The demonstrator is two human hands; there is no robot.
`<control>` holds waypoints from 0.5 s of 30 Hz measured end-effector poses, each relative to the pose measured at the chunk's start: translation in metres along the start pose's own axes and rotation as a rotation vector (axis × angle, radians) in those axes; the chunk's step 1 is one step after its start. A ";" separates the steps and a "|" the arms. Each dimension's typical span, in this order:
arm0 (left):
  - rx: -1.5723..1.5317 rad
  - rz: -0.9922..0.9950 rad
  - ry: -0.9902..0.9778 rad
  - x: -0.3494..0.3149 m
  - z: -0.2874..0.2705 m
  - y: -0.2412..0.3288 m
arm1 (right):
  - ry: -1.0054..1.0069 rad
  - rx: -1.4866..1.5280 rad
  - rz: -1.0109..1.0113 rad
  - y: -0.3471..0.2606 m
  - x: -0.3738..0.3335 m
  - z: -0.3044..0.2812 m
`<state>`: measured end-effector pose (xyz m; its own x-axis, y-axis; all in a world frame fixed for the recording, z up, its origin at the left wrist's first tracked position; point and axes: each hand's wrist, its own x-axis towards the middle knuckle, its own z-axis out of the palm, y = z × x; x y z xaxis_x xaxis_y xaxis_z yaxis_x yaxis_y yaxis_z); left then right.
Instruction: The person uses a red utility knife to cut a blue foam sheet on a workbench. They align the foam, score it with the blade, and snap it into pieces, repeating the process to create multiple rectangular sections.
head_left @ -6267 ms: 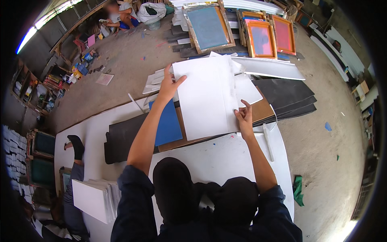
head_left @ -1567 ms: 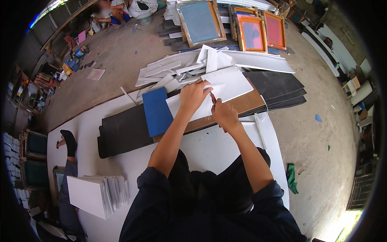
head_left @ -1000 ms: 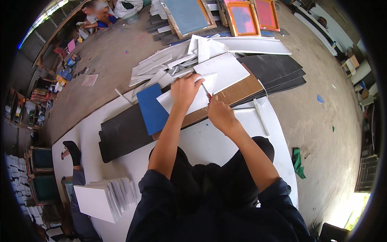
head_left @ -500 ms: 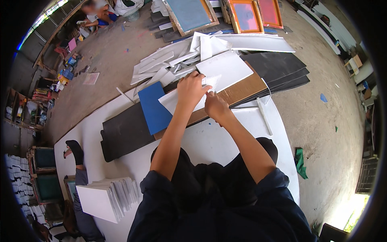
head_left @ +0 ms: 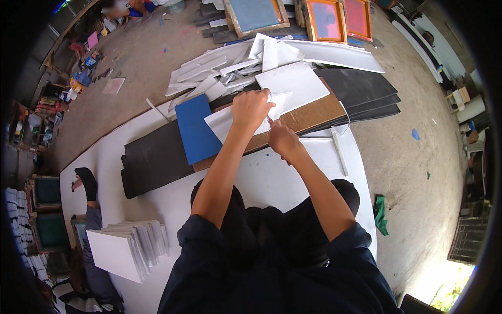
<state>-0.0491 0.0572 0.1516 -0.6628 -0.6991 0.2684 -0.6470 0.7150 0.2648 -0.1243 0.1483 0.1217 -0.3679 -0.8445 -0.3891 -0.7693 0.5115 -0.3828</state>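
Note:
A white board piece [head_left: 219, 124] lies slanted across a brown board [head_left: 309, 114]. My left hand [head_left: 249, 111] presses on the white piece, fingers bent over its far side and thumb toward the right. Just right of it, my right hand [head_left: 284, 138] is closed around a slim cutter [head_left: 270, 121] with a reddish part; its lower end pokes out below the fist. The blade is too small to make out. Against the brown board's left part rests a blue board [head_left: 197, 131]. Beyond my hands a larger white board [head_left: 293, 86] overlaps the brown one.
White offcuts [head_left: 225, 68] are heaped at the far side. Black sheets [head_left: 151, 157] lie under the boards. A stack of white panels [head_left: 123, 246] stands lower left, beside another person's leg [head_left: 93, 209]. Framed screens [head_left: 256, 15] lean at the back.
The view has shifted slightly. My right hand has drawn a little back from the left, and the cutter's reddish part shows more. My left hand stays on the white board piece.

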 end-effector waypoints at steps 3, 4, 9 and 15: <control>-0.003 0.044 0.019 -0.002 0.003 -0.001 | -0.038 -0.005 0.042 -0.001 0.008 0.007; -0.003 0.061 0.026 -0.003 0.004 -0.002 | -0.052 0.002 0.056 -0.001 0.010 0.011; 0.052 0.047 0.084 0.000 0.005 0.003 | -0.060 -0.016 0.083 0.006 0.022 0.022; 0.089 0.043 0.152 -0.001 0.009 -0.002 | 0.057 -0.038 0.062 0.013 -0.009 0.041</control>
<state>-0.0507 0.0569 0.1423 -0.6307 -0.6550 0.4163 -0.6541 0.7373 0.1691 -0.1094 0.1687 0.0857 -0.4443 -0.8194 -0.3621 -0.7627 0.5580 -0.3269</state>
